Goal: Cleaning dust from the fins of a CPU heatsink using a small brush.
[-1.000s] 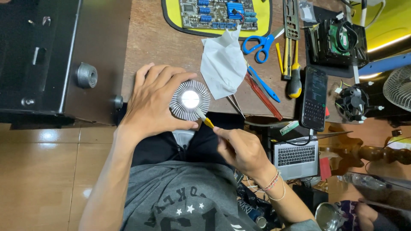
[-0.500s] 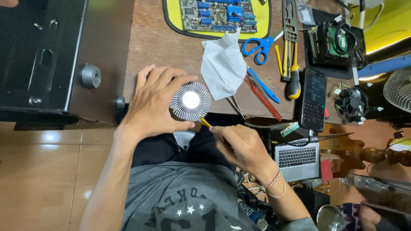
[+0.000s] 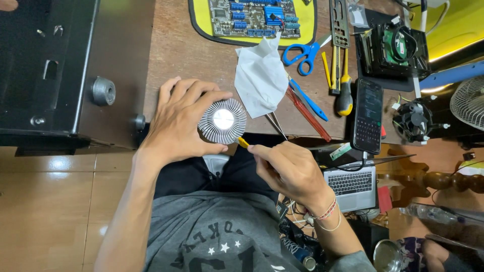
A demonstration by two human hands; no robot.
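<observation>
Slim black rectangular smartphone (image 3: 367, 116) lying at the table's (image 3: 201, 55) right edge, its dark screen lit with small pale text, small green-and-white label strip (image 3: 341, 151) just below it

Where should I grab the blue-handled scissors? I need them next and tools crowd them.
By the two handle loops of the blue-handled scissors, coming from above on the tissue side. The loops lie flat and open there; the blades point away under the metal bracket.

Electronics repair bench: circuit board (image 3: 254, 17); screwdriver (image 3: 345, 85)
</observation>
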